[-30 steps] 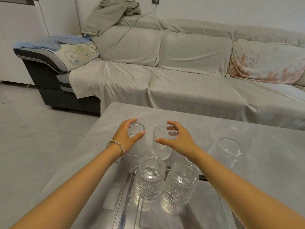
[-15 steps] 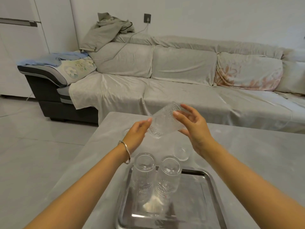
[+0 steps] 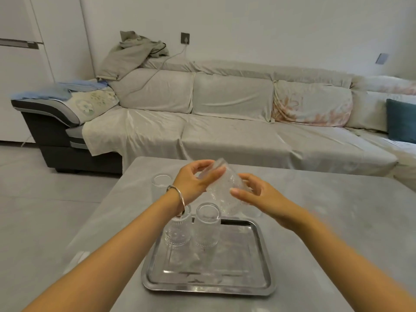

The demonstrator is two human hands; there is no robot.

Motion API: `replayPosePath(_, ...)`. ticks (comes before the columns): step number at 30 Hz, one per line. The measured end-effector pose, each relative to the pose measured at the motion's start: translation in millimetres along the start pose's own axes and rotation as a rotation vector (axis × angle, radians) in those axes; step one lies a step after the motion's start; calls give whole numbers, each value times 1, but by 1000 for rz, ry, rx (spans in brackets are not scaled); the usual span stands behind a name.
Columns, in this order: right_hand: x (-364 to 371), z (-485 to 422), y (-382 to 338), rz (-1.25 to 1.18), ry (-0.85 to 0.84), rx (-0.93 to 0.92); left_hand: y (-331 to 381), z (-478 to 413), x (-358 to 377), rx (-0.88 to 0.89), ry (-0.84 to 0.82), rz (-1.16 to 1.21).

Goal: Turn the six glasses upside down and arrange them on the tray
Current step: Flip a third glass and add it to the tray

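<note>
A: Right, head view, item 1: held glass. Where, rel. to the hands?

B: Between both, in the air, well above the table. Tilted, base up toward the far left, mouth down toward the near right. Clear, ribbed, dotted pattern.

A: Left hand?

B: Fingers curled round the upper end of the glass, thumb on the far side, fingertips pressed on the wall. A bangle sits at the wrist.

A: Right hand?

B: Fingers partly spread, cupping the lower side of the glass; thumb points left along the near wall. Contact looks light; can't tell how firm, the pic is blurred there.

A: Item 2?

B: Tray, metal, rect., below and nearer than both hands. Two glasses on it, inverted, side by side at the far edge: left tray glass under the left wrist, partly hidden by it; right tray glass just below the held glass, apart from it.

A: Others, off the tray?

B: An upright glass on the table, left of the left hand, near but not touching. One more glass shows behind the right hand, mostly hidden; orientation n/a. Can't locate a sixth.

A: Background?

B: Sofa, cloth-covered, beyond the hands; a teal cushion far right.
</note>
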State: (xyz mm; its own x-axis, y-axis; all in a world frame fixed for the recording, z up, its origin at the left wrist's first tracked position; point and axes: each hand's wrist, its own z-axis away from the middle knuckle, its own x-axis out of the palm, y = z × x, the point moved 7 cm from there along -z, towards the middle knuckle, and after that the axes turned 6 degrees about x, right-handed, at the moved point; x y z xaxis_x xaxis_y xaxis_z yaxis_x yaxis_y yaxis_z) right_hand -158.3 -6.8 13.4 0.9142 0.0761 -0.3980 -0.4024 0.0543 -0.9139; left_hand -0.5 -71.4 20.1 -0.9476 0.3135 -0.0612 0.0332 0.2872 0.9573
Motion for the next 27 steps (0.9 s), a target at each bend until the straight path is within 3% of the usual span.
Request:
replayPosePath(6,5,11,21,-25,-50,-12,1,7,36,75,-163,-33)
replayPosePath(13,-7,9,59,-3,104,11,-14,-2,49,0,-249,4)
replayPosePath(17,-12,3,85,-118,189,36,-47,-6,29,20,-215,-285)
replayPosePath(23,-11,-8,117,-122,248,56,-104,5,12,50,-425,-910)
replayPosePath(27,-3,-16,136,-74,269,47,-112,4,13,75,-435,-1001)
